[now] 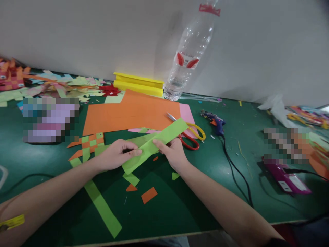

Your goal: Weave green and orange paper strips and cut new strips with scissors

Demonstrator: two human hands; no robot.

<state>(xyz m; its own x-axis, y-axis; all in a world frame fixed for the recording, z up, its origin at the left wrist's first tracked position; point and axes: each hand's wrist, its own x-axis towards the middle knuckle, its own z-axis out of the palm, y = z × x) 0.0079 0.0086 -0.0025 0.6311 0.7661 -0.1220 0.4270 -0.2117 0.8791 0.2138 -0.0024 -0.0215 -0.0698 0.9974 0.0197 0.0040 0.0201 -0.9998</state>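
Observation:
A light green paper strip [169,132] is pinched between both my hands above the table. My left hand [120,153] grips its lower left part, thumb on top. My right hand [173,151] holds it nearer the upper right end, fingers hidden beneath. Scissors [189,140] with one red and one yellow handle lie just behind my right hand, partly covered by the strip. To the left of my left hand sits a woven orange and green paper piece [92,142]. Another long green strip [102,207] runs under my left forearm toward the table's front edge.
Orange paper sheets [131,115] lie behind my hands, with folded yellow paper [138,84] at the wall. A plastic bottle [185,58] stands there too. A glue gun [216,122] with a cord, a purple power strip [288,176] and paper scraps [149,195] lie around.

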